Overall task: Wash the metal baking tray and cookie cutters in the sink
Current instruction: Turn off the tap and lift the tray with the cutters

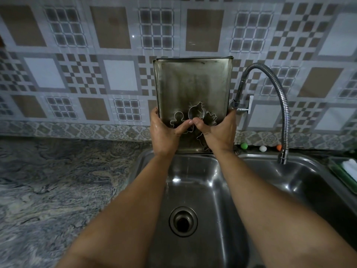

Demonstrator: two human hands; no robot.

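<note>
A rectangular metal baking tray [191,82] stands nearly upright at the back of the steel sink [195,190], leaning toward the tiled wall. Several thin metal cookie cutters [195,111] lie against its lower inside face, one shaped like a little figure [178,118]. My left hand [166,132] grips the tray's lower left edge, thumb pressed on the cutters. My right hand [220,132] grips the lower right edge, with its thumb meeting the left thumb over the cutters. Both hands look wet.
A flexible chrome faucet [278,105] arches at the right, its spout over the sink's right side. Three small balls [262,148] sit on the back ledge. A green soap dish [345,171] lies at the far right. Marbled countertop [58,180] spreads to the left.
</note>
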